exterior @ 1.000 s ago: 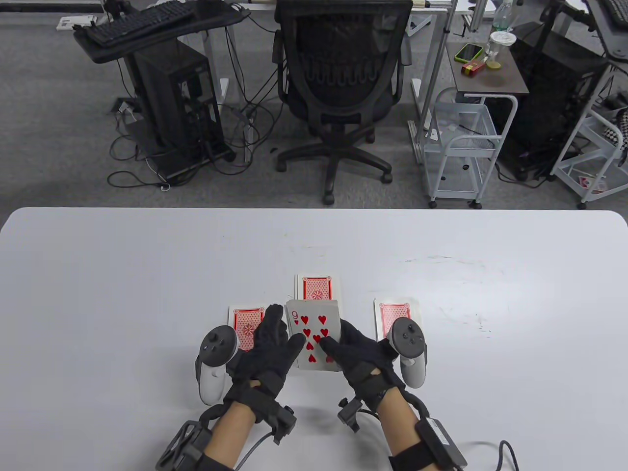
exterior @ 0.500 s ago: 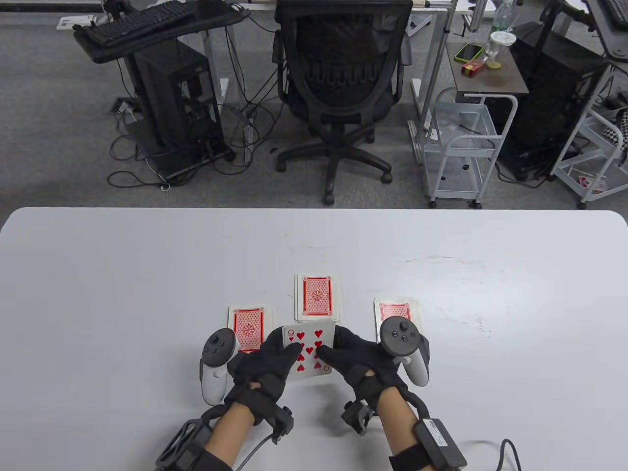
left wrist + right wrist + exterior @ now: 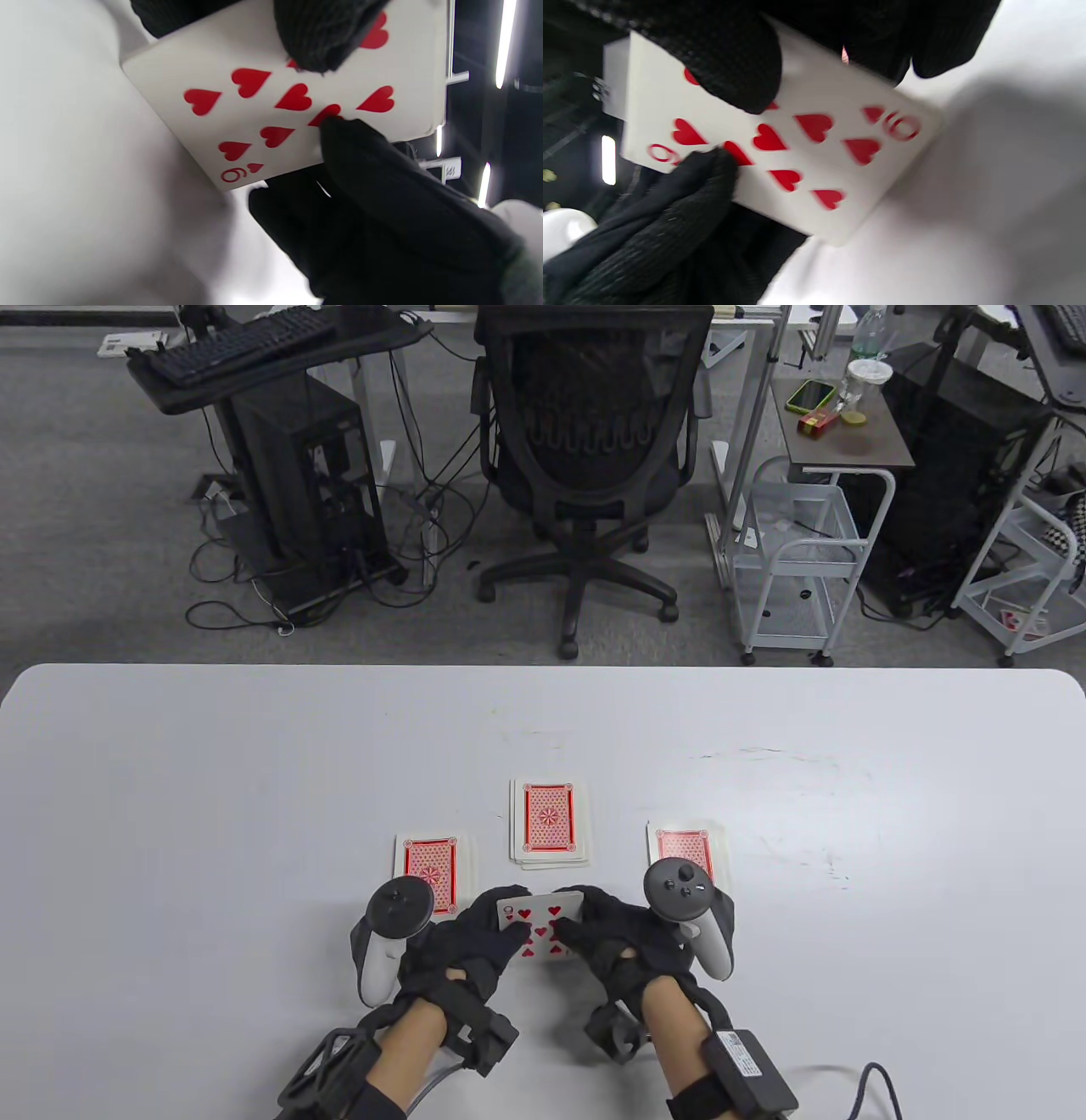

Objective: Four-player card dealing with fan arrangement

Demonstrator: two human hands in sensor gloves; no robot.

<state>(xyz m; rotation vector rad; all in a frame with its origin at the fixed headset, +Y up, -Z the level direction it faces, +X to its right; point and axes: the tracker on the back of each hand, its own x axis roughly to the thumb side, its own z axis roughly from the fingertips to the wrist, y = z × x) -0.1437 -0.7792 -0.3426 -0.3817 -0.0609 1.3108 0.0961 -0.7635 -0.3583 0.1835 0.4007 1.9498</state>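
Note:
Both gloved hands hold a packet of cards [image 3: 540, 925] with the nine of hearts face up, tilted above the near middle of the white table [image 3: 170, 780]. My left hand [image 3: 475, 942] grips its left side, thumb on the face; my right hand [image 3: 607, 937] grips its right side, thumb on the face. The nine of hearts fills the left wrist view [image 3: 292, 101] and the right wrist view [image 3: 797, 144]. Three face-down red-backed piles lie on the table: left [image 3: 430, 872], middle [image 3: 549, 821], right [image 3: 687, 847], partly hidden by the right tracker.
The table's far edge [image 3: 543, 668] borders a floor with an office chair [image 3: 585, 458], a computer tower [image 3: 305, 483] with cables, and white wire carts [image 3: 797, 551]. Broad bare tabletop lies left, right and beyond the piles.
Both hands have drawn the nine-of-hearts packet back toward me, off the middle pile, and tilted it up so it looks shorter. The three face-down piles have not moved.

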